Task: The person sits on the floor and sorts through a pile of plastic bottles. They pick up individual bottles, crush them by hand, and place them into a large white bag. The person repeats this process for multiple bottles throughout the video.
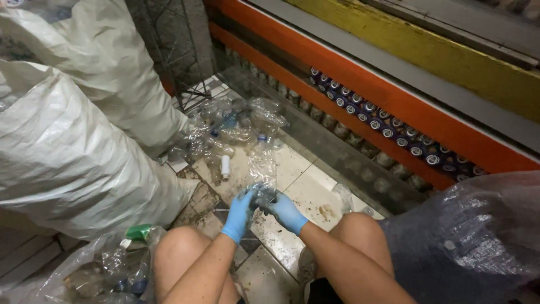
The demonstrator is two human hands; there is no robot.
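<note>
Both my hands wear blue gloves and meet over the tiled floor. My left hand (239,213) and my right hand (284,211) together grip the lower end of a crushed clear plastic bottle (262,166) with a blue cap ring at its top. Beyond it lies a pile of crushed clear bottles (230,126). A small white cylinder (225,166) lies on the tiles just left of the held bottle. My bare knees frame the bottom of the view.
Large white woven sacks (67,141) fill the left. A clear bag of bottles with a green cap (107,264) sits at lower left, a grey plastic bag (478,236) at lower right. An orange shelf unit (394,107) holds rows of blue cans (388,132). The floor tiles (298,186) are dirty.
</note>
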